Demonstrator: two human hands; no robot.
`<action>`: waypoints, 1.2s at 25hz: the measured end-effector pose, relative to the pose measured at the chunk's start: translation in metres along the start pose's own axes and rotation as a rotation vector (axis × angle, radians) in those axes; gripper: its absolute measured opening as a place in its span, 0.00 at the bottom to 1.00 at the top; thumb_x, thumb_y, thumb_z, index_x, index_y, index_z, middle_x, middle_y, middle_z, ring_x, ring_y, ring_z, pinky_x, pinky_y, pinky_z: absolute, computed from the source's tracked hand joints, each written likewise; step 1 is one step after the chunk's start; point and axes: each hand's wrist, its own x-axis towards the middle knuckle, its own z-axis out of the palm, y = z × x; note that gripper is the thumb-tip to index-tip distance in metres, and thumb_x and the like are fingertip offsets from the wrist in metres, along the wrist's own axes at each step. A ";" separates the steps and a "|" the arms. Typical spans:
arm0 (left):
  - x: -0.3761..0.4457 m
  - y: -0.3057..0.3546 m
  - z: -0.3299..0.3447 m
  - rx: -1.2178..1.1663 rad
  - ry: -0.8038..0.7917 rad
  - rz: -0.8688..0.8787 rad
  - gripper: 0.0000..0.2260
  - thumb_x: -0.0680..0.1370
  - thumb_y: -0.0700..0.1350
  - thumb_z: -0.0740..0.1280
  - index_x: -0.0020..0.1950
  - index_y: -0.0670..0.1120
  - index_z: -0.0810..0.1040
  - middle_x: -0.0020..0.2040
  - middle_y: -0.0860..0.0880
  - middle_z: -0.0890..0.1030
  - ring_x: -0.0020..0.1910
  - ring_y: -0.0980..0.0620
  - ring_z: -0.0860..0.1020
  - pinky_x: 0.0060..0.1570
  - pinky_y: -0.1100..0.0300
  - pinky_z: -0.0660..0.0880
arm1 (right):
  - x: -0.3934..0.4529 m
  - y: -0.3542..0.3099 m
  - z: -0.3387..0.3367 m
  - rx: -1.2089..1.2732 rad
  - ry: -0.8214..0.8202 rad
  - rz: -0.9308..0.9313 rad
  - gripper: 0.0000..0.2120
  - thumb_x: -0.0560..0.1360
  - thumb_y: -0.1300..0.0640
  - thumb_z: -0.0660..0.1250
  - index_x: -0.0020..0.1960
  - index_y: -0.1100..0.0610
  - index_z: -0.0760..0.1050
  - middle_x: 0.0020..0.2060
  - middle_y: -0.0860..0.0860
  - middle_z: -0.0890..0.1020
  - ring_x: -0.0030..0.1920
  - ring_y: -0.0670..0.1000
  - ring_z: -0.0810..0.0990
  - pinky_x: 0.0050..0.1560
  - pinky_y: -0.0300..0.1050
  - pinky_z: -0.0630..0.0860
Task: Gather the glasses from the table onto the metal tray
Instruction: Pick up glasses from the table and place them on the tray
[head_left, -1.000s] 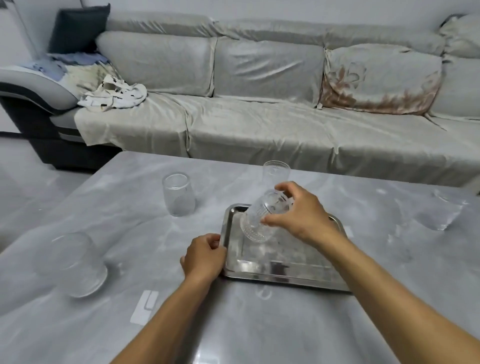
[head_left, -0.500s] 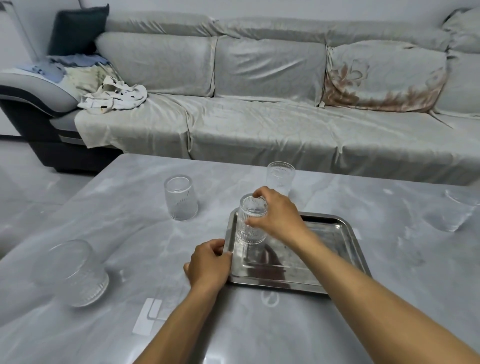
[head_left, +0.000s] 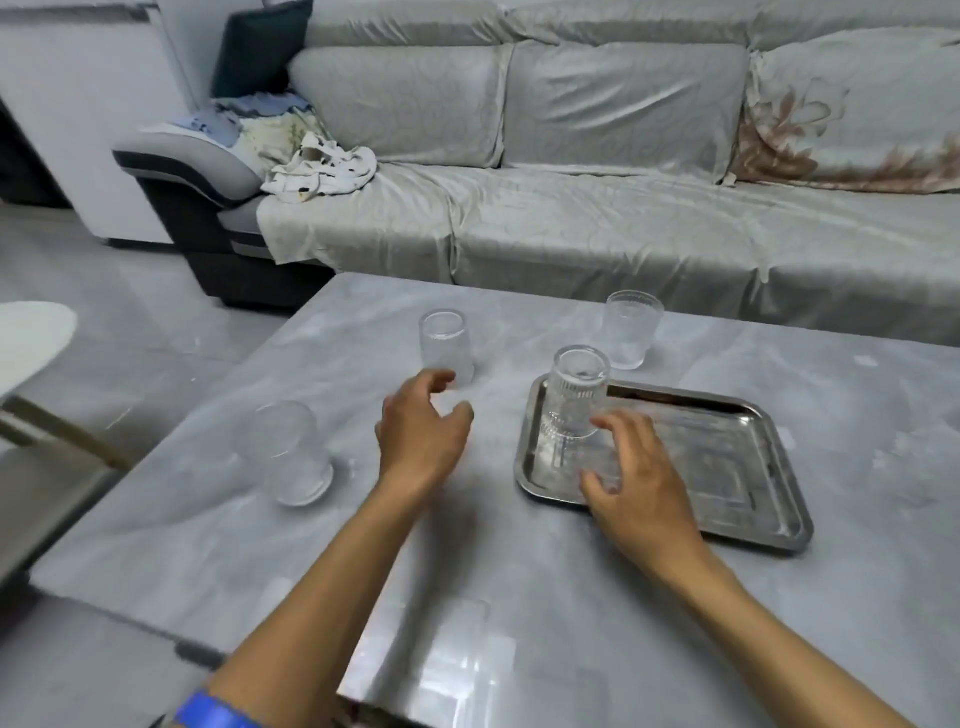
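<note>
Blue wristband (head_left: 218, 714): on the left forearm, at the bottom edge of view.
Grey marble-patterned desk (head_left: 519, 597): glossy top, carrying the tray and all glasses.
Right hand (head_left: 641, 486): empty, fingers spread, over the near left part of the tray, fingertips just beside the glass there; whether they touch it I cannot tell.
Left hand (head_left: 423, 434): empty, fingers curled apart, above the bare top, just short of a glass beyond it.
Rectangular metal tray (head_left: 748, 467): flat on the desk, right of centre.
Ribbed clear glass (head_left: 574, 397): mouth down, in the tray's far left corner.
Blurred clear glass (head_left: 291, 452): on the desk, left of the left hand.
Small upturned clear glass (head_left: 447, 345): on the desk, beyond the left hand.
Frosted ribbed glass (head_left: 631, 327): mouth up, just behind the tray.
Grey covered sofa (head_left: 597, 208): behind the desk.
Crumpled white cloth (head_left: 322, 171): on the sofa's left end.
</note>
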 end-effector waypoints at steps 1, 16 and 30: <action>0.005 -0.004 -0.027 0.134 0.126 0.112 0.19 0.69 0.48 0.69 0.60 0.53 0.76 0.59 0.50 0.81 0.60 0.44 0.75 0.60 0.44 0.70 | -0.007 -0.002 -0.002 -0.019 -0.025 -0.013 0.22 0.70 0.59 0.69 0.63 0.55 0.71 0.63 0.51 0.73 0.61 0.54 0.74 0.57 0.46 0.72; -0.026 -0.014 -0.089 0.243 0.144 0.114 0.37 0.58 0.57 0.76 0.62 0.50 0.63 0.52 0.47 0.77 0.49 0.41 0.76 0.48 0.46 0.76 | -0.045 -0.063 -0.023 0.740 -0.256 0.552 0.11 0.73 0.56 0.70 0.53 0.57 0.77 0.41 0.52 0.85 0.36 0.50 0.81 0.40 0.42 0.77; -0.046 0.030 0.039 -0.465 -0.510 0.101 0.23 0.68 0.52 0.76 0.61 0.58 0.75 0.57 0.58 0.80 0.59 0.57 0.77 0.48 0.68 0.74 | -0.011 0.004 -0.071 1.544 -0.029 1.011 0.28 0.69 0.39 0.68 0.61 0.58 0.77 0.46 0.61 0.84 0.37 0.59 0.82 0.35 0.49 0.79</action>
